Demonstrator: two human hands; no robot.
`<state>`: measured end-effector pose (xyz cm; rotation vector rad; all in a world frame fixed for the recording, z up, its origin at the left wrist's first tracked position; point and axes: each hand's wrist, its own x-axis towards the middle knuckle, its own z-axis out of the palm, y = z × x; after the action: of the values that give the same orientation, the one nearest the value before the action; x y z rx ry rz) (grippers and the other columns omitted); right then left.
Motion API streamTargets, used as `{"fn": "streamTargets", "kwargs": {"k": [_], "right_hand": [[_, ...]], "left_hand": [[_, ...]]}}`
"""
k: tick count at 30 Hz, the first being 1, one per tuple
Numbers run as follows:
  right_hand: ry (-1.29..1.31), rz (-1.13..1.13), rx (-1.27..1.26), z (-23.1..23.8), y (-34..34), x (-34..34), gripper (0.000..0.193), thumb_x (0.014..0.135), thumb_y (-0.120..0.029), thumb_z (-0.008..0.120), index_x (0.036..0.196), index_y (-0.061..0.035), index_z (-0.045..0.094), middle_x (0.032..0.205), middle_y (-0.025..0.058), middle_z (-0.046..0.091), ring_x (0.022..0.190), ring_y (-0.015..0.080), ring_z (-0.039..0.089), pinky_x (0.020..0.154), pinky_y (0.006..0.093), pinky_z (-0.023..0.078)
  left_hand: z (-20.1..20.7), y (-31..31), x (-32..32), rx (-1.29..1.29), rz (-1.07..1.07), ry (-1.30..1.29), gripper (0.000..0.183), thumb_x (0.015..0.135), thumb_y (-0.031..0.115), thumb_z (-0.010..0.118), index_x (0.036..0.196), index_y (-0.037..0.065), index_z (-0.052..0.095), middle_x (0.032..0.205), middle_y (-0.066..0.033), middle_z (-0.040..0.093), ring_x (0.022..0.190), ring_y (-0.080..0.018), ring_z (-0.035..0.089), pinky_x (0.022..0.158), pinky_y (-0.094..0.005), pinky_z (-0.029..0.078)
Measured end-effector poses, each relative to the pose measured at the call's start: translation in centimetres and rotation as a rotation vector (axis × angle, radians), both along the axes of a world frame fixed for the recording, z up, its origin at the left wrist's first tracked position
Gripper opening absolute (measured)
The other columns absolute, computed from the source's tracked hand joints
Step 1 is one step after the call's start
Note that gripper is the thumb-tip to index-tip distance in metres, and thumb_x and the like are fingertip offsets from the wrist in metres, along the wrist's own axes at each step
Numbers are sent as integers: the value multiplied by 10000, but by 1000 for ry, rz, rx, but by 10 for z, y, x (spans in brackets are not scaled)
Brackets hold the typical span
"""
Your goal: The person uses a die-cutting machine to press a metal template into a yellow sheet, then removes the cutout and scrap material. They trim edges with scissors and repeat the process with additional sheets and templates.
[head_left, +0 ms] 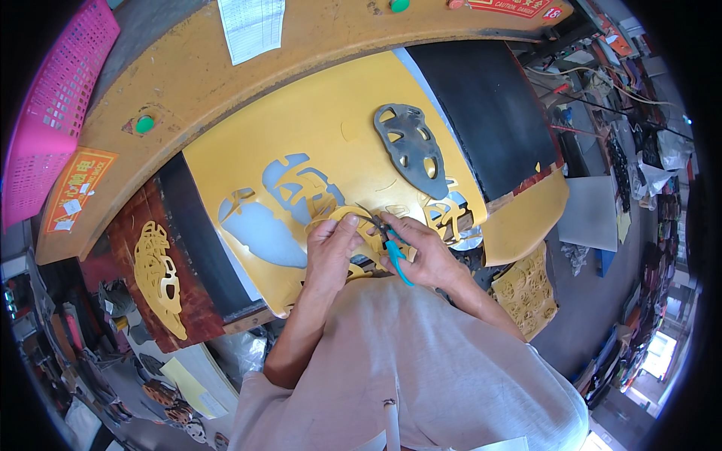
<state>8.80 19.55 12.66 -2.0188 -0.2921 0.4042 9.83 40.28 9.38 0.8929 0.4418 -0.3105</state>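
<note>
My left hand [331, 252] pinches a yellow cut-out piece [364, 242] of sheet material in front of my body. Against that piece, my right hand [427, 252] grips a pair of scissors [395, 258] with teal handles, the dark blades pointing toward my left fingers. Under and beyond both hands lies a large yellow sheet [301, 113] with shoe-upper-shaped openings cut through it. A dark cutting die [412, 150] rests on the sheet, ahead of my right hand. The lower part of the held piece is hidden by my hands.
Several yellow cut-outs [156, 263] are piled on the reddish-brown board at left. An ochre machine beam [180, 83] with green buttons arches across the far side. A pink basket [56, 113] stands at far left. Perforated yellow scrap [526, 293] hangs at right, near a black panel [481, 105].
</note>
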Motion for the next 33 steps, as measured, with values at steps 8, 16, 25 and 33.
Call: {"fn": "streamTargets", "kwargs": {"k": [8, 16, 25, 33], "right_hand": [[-13, -22, 28, -5, 6, -1, 693, 873, -58, 810, 1509, 21, 548, 1253, 156, 728, 1042, 238, 699, 931, 345, 587], [273, -69, 125, 3, 8, 1, 683, 905, -46, 783, 1539, 6, 534, 1252, 120, 728, 974, 177, 694, 884, 320, 592], [144, 1, 101, 1, 3, 5, 762, 886, -79, 794, 1569, 30, 475, 1272, 147, 717, 1131, 213, 679, 1002, 361, 557], [-17, 22, 52, -8, 5, 5, 674, 876, -145, 815, 1474, 30, 557, 1130, 186, 740, 1036, 313, 717, 916, 397, 585]], "left_hand": [[-5, 3, -2, -116, 19, -64, 193, 1065, 197, 707, 1002, 14, 702, 977, -51, 717, 839, -117, 643, 789, -332, 562], [-5, 3, -2, -142, 33, -111, 223, 1067, 199, 697, 1073, -23, 714, 1066, -95, 744, 981, -193, 726, 917, -394, 612], [-1, 2, -1, 109, -17, -16, 307, 1040, 284, 733, 1060, -22, 723, 990, -81, 738, 882, -129, 701, 809, -315, 594], [-6, 3, -2, 112, -19, -19, 310, 1031, 298, 748, 1029, -11, 731, 925, -53, 723, 842, -99, 666, 776, -292, 574]]}}
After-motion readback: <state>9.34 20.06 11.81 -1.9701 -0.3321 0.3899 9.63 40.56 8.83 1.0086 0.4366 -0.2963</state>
